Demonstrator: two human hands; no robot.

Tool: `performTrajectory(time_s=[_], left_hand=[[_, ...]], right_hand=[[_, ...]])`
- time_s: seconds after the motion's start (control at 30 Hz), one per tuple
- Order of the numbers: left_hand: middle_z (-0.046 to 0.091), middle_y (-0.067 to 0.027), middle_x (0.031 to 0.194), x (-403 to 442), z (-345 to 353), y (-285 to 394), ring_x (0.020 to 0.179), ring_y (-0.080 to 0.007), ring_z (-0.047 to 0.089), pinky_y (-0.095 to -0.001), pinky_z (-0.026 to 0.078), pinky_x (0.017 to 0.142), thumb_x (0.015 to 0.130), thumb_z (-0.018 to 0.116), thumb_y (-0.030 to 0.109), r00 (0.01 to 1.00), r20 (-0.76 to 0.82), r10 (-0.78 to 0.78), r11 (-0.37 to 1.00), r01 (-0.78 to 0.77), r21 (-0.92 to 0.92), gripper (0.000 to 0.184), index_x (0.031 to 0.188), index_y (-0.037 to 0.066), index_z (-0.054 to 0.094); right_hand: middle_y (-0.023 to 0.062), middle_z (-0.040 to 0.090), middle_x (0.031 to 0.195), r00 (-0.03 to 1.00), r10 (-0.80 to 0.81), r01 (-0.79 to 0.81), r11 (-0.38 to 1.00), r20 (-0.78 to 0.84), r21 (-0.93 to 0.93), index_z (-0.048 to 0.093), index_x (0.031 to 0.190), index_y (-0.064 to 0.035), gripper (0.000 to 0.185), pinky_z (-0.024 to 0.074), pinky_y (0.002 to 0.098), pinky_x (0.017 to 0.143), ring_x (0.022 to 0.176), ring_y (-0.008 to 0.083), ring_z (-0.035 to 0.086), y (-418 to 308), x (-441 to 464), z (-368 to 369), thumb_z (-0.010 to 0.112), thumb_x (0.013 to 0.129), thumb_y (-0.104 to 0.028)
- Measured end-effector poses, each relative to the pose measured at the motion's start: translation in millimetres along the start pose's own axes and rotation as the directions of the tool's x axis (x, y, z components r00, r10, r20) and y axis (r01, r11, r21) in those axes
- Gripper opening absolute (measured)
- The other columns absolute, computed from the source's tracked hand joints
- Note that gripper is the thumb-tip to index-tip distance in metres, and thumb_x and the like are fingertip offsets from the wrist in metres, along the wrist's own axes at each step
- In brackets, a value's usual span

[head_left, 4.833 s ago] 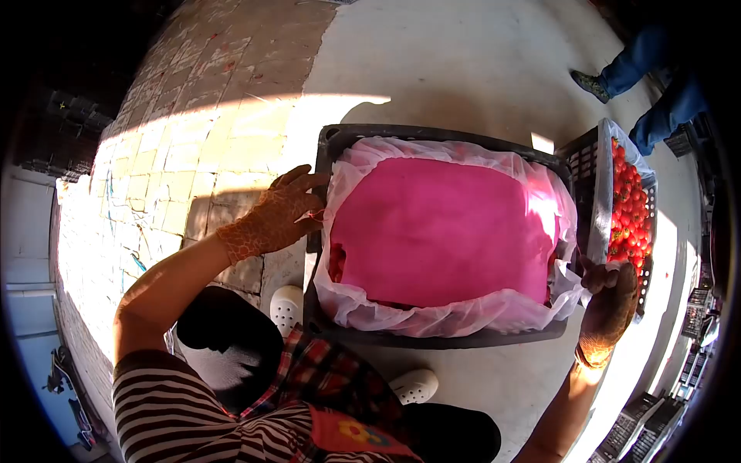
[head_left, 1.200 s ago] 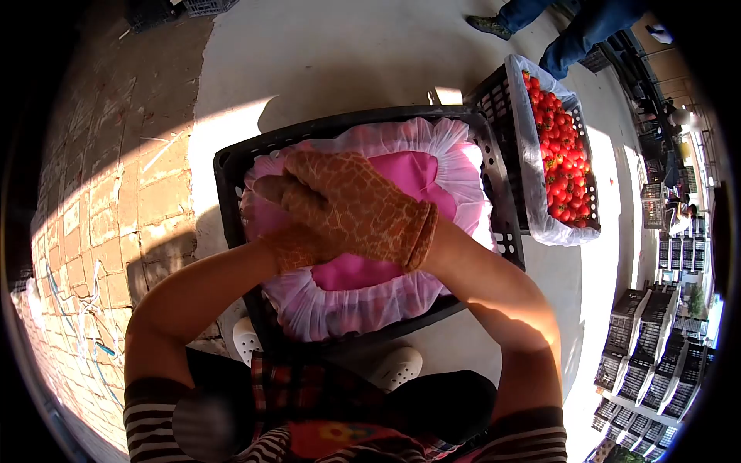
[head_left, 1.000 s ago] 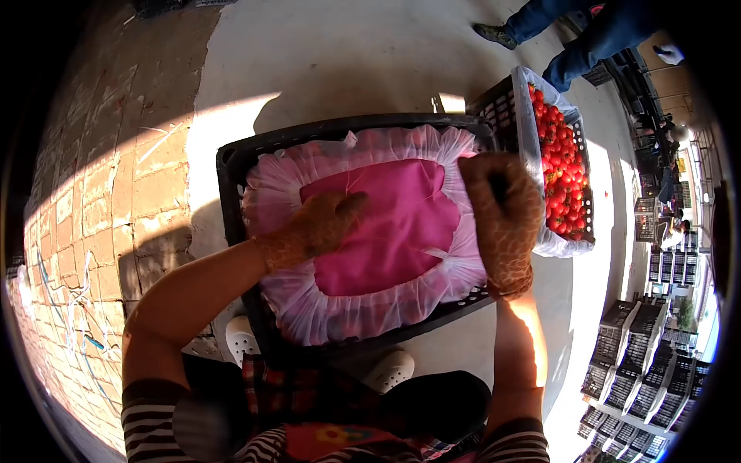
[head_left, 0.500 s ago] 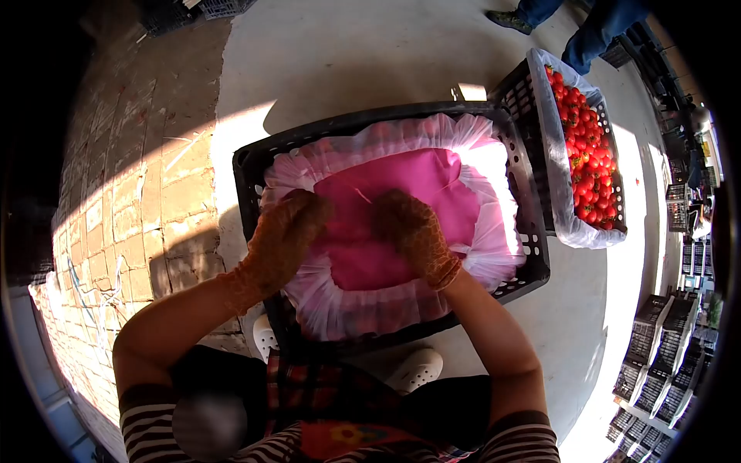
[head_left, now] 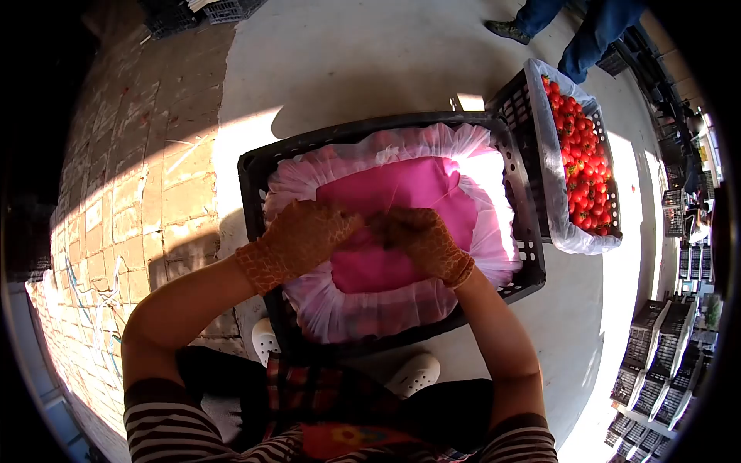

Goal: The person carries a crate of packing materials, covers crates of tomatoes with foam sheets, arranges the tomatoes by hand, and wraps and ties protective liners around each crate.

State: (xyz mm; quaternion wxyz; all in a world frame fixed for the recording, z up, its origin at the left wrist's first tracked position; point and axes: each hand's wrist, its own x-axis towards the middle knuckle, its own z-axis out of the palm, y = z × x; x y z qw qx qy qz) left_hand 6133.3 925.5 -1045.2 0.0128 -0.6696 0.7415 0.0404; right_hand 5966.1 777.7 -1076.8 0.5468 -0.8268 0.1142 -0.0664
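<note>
A black plastic crate [head_left: 255, 193] stands in front of me, lined with a gathered, translucent plastic liner [head_left: 370, 312]. Inside the liner's ruffled edge lies a bright pink sheet [head_left: 440, 193]. Both my hands wear orange patterned gloves and work over the middle of this sheet. My left hand [head_left: 305, 238] has its fingers drawn together, pointing right. Close beside it, my right hand [head_left: 423, 241] has curled fingers pointing left. The fingertips nearly meet in dark shadow, and what they pinch is too small to make out.
Another black crate with a clear liner [head_left: 544, 135] holds red tomatoes [head_left: 583, 162] at the right. Beyond it a person's legs [head_left: 598, 38] show in blue trousers. Stacked crates [head_left: 656, 347] stand far right. Brick paving [head_left: 147, 177] borders the concrete floor on the left.
My hands have come closer together over the pink sheet, the left one moving right. The view has shifted slightly. The crates have stayed in place.
</note>
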Motion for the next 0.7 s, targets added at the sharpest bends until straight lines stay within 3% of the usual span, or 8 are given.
performTrajectory(time_s=[0.13,0.2,0.3,0.4,0.53,0.57,0.6,0.7], left_hand=[[0.062,-0.0083,0.084,-7,-13,17,0.079,-0.0256,0.061,-0.0380,0.050,0.069,0.085,0.058,0.024,0.980,0.194,-0.045,0.993,0.065,-0.099,0.022,0.099,0.007,0.059],[0.060,-0.0128,0.081,-11,-15,16,0.080,-0.0289,0.060,-0.0411,0.048,0.074,0.085,0.058,0.020,1.000,0.005,-0.006,0.872,0.008,-0.489,0.016,0.094,0.006,0.060],[0.063,-0.0139,0.096,8,-6,2,0.096,-0.0274,0.060,-0.0413,0.049,0.083,0.086,0.056,0.011,0.949,-0.212,-0.232,0.832,0.080,-0.550,0.022,0.108,0.006,0.059],[0.062,-0.0161,0.103,29,15,-7,0.100,-0.0247,0.060,-0.0383,0.048,0.084,0.088,0.055,0.009,0.956,-0.206,-0.209,0.660,-0.017,-0.751,0.022,0.109,0.004,0.059],[0.064,-0.0127,0.098,46,20,-13,0.094,-0.0178,0.061,-0.0340,0.049,0.080,0.088,0.057,0.009,0.964,-0.207,-0.169,0.494,-0.099,-0.864,0.022,0.109,0.004,0.060],[0.064,-0.0106,0.096,48,10,-18,0.091,-0.0154,0.060,-0.0319,0.049,0.079,0.088,0.058,0.010,0.996,-0.032,-0.085,0.433,0.008,-0.901,0.021,0.108,0.005,0.061],[0.065,-0.0085,0.094,49,2,-21,0.088,-0.0129,0.060,-0.0298,0.049,0.077,0.088,0.059,0.011,0.990,0.139,0.013,0.382,0.123,-0.916,0.020,0.106,0.005,0.062],[0.066,-0.0055,0.090,49,-11,-20,0.082,-0.0117,0.061,-0.0278,0.048,0.076,0.087,0.062,0.013,0.981,0.190,0.028,0.435,0.159,-0.886,0.018,0.103,0.006,0.064]], right_hand=[[0.0067,0.065,0.082,0.999,-0.012,0.016,0.994,0.030,-0.112,0.065,0.096,0.0000,0.016,0.0495,0.0279,0.065,0.071,0.0168,0.061,-17,-2,-15,0.058,0.083,-0.007],[0.0073,0.064,0.081,0.999,0.006,0.002,0.977,0.036,-0.211,0.066,0.092,-0.0016,0.014,0.0498,0.0300,0.066,0.072,0.0196,0.061,-20,1,-14,0.059,0.081,-0.008],[0.0086,0.061,0.077,0.976,-0.163,0.074,0.874,-0.146,-0.480,0.066,0.093,-0.0068,0.016,0.0496,0.0353,0.066,0.076,0.0250,0.061,-13,4,-4,0.064,0.077,-0.010],[0.0082,0.061,0.086,0.903,-0.278,-0.168,0.475,-0.328,-0.864,0.062,0.093,-0.0117,0.017,0.0510,0.0381,0.065,0.074,0.0242,0.061,0,2,16,0.064,0.077,-0.015],[0.0081,0.059,0.092,0.866,-0.343,0.025,0.757,-0.364,-0.653,0.059,0.092,-0.0136,0.021,0.0499,0.0424,0.062,0.076,0.0284,0.060,5,-6,9,0.068,0.074,-0.020],[0.0083,0.058,0.093,0.875,-0.298,0.075,0.863,-0.383,-0.499,0.059,0.093,-0.0141,0.024,0.0498,0.0432,0.062,0.077,0.0294,0.060,6,-8,6,0.070,0.074,-0.022],[0.0083,0.058,0.093,0.875,-0.298,0.075,0.862,-0.382,-0.501,0.059,0.093,-0.0141,0.024,0.0498,0.0432,0.062,0.077,0.0294,0.060,9,-9,4,0.070,0.074,-0.022],[0.0088,0.058,0.096,0.878,-0.334,0.084,0.811,-0.341,-0.578,0.059,0.096,-0.0153,0.030,0.0502,0.0429,0.063,0.078,0.0295,0.060,23,-12,5,0.073,0.072,-0.026]])
